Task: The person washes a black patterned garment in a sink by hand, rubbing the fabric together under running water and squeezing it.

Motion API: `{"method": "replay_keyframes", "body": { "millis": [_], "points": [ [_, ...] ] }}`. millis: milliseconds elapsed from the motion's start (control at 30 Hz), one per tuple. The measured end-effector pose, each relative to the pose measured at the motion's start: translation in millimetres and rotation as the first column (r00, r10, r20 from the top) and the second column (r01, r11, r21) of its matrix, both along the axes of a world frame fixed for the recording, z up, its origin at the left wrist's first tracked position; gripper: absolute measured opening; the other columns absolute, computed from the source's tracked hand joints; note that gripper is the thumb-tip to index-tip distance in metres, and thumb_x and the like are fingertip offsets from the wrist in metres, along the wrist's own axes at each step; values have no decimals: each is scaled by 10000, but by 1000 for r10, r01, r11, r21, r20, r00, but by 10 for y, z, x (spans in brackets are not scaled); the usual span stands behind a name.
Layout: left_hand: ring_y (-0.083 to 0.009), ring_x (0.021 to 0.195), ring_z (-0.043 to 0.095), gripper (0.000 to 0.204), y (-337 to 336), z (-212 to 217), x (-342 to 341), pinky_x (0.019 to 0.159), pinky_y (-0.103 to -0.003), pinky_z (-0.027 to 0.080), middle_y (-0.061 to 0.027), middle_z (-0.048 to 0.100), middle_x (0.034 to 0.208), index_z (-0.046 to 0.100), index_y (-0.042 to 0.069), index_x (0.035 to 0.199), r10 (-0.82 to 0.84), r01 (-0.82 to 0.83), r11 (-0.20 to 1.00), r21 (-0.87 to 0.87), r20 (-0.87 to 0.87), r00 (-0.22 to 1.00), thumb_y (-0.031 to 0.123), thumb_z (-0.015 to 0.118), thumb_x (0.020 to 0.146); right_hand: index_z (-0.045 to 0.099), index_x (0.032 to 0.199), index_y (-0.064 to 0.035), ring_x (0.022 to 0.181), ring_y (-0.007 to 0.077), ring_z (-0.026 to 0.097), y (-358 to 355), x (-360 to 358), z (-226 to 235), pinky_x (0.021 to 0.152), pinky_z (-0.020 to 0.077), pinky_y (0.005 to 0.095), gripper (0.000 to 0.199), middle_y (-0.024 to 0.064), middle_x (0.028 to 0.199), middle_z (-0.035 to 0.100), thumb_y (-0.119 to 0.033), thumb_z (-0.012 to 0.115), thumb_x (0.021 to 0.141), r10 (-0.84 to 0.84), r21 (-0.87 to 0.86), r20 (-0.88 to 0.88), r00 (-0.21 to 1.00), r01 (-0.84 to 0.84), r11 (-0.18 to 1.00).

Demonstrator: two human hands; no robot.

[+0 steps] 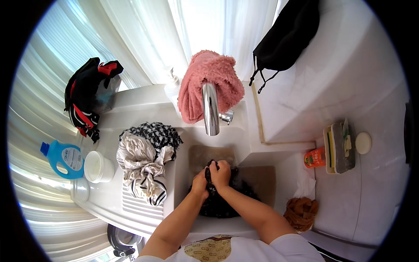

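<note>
My left hand and my right hand are close together over the sink, both closed on a bunched part of a black cloth with small white marks. The rest of that wet cloth spreads below my hands and wrists, partly in murky brownish water. My forearms hide some of it. Just beyond my hands, the chrome faucet curves over the basin, with a fluffy pink towel draped behind it.
On the left ledge lie white clothes and a black-and-white patterned cloth. Farther left are a white tub and a blue detergent jug. A brown cloth, an orange packet and a sponge holder are at the right.
</note>
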State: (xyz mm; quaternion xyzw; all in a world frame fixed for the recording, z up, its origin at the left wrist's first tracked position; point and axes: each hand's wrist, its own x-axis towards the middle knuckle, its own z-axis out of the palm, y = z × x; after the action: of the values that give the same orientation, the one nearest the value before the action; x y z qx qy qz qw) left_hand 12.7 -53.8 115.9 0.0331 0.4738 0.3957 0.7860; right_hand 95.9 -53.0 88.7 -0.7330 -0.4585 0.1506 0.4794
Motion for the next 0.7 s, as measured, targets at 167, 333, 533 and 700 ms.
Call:
{"method": "replay_keyframes", "body": {
  "millis": [167, 333, 533, 700],
  "points": [
    [-193, 786, 609, 247, 76, -283, -132, 729, -345, 507, -72, 633, 885, 623, 68, 974, -3, 3, 1000, -4, 44, 999, 281, 507, 927, 482, 657, -25, 651, 350, 517, -190, -258, 473, 578, 413, 417, 253, 154, 710, 519, -163, 650, 788, 270, 222, -14, 963, -260, 940],
    [-277, 716, 639, 212, 270, 131, -103, 668, -369, 527, -111, 664, 817, 637, 35, 925, -215, 210, 976, -51, -332, 918, 229, 563, 881, 559, 736, -52, 736, 336, 556, 294, 587, -152, 640, 454, 412, 194, 125, 790, 564, -209, 656, 797, 234, -45, 290, 928, -231, 972],
    [-378, 1150, 467, 411, 252, -404, -77, 930, -494, 409, -177, 457, 1324, 552, 103, 1224, 405, 856, 515, 30, -889, -213, 304, 575, 867, 530, 1277, -178, 1311, 353, 276, 54, 531, 15, 1013, 261, 588, 514, 102, 1436, 324, -398, 618, 820, 585, -404, 561, 586, -423, 811],
    [-375, 1201, 416, 449, 200, -897, -147, 962, -511, 371, -142, 434, 1342, 497, 104, 1296, 213, 872, 400, -280, -898, -386, 284, 523, 885, 510, 1293, -192, 1337, 364, 235, 35, 536, -454, 1035, 209, 616, 545, 83, 1452, 312, -489, 562, 838, 708, -606, 387, 591, -416, 678]
  ]
}}
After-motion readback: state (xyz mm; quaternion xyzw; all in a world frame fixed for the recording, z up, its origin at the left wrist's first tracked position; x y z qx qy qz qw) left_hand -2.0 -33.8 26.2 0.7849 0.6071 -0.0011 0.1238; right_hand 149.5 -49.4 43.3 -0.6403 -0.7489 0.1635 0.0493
